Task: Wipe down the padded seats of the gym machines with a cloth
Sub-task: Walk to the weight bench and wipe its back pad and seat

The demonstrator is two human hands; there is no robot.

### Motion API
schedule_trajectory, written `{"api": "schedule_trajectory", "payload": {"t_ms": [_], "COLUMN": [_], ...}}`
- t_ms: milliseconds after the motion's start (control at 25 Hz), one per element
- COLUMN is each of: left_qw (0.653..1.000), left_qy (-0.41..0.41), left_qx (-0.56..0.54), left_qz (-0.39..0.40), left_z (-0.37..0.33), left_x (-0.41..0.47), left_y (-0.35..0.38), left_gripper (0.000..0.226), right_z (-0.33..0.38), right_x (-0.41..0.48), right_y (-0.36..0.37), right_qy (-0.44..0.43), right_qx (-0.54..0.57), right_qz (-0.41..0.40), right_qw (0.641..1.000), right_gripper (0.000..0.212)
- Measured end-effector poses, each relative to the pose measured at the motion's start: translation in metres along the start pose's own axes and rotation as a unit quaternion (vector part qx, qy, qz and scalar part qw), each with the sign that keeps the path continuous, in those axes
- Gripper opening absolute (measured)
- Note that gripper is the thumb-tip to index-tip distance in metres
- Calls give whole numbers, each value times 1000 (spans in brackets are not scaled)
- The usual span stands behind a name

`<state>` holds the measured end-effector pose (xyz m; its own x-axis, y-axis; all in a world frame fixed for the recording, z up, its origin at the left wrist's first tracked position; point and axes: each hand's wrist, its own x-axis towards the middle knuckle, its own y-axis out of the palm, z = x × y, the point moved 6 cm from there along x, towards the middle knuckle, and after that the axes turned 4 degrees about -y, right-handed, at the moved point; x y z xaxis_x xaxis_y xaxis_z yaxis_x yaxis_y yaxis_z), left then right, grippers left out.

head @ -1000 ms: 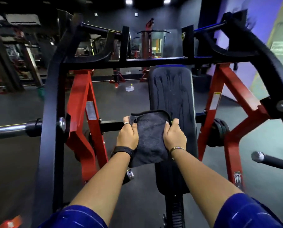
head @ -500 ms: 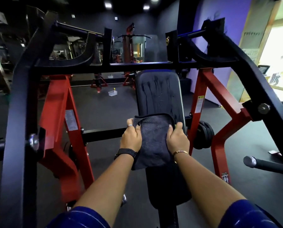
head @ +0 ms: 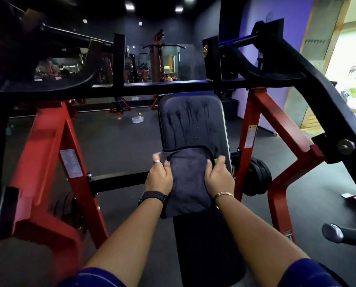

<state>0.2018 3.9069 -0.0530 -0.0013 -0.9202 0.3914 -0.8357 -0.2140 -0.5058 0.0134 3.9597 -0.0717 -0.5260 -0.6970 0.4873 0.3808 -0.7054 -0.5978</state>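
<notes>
Now | left hand [head: 159,177] and right hand [head: 219,177] grip cloth [head: 188,179] by side edges | pad [head: 191,123] bare above

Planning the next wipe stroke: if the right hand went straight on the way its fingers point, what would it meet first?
The right hand, gripping the cloth, points up the back pad. Only streaked padding lies ahead until the black crossbar near the pad's top, which probably sits behind it.
</notes>
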Motion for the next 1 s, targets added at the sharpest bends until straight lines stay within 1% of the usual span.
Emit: {"api": "schedule_trajectory", "payload": {"t_ms": [160,320,440,520,600,680,720,840,880,1000], "left_qw": [1000,999,997,996,995,993,993,995,995,992], "left_qy": [4,33,55,63,77,97,91,37,30,69], "left_qx": [-12,10,15,8,18,30,29,11,7,34], "left_qz": [-12,-29,-53,-63,-63,-67,-75,-95,-96,-99], "left_z": [-11,-43,-57,-65,-77,-88,-91,-76,-67,-44], "left_x": [27,70,103,132,159,175,177,180,181,185], "left_y": [3,-3,-7,-2,6,14,16,20,21,26], "left_gripper": [27,31,37,37,40,42,42,39,37,33], "right_z": [9,31,46,50,46,43,43,40,37,23], "right_x": [29,72,104,132,155,174,181,194,196,198], "right_y": [-4,-17,-15,-10,-3,2,3,8,10,18], "right_qy": [-25,-39,-59,-55,-28,-18,-21,-32,-36,-46], "right_qx": [13,22,29,30,26,26,21,-5,-14,-50], "right_qz": [-19,-61,-75,-94,-120,-137,-143,-135,-132,-123], "right_qw": [999,997,995,994,992,990,989,990,991,990], "right_gripper": [26,30,28,30,34,37,38,38,37,43]}}
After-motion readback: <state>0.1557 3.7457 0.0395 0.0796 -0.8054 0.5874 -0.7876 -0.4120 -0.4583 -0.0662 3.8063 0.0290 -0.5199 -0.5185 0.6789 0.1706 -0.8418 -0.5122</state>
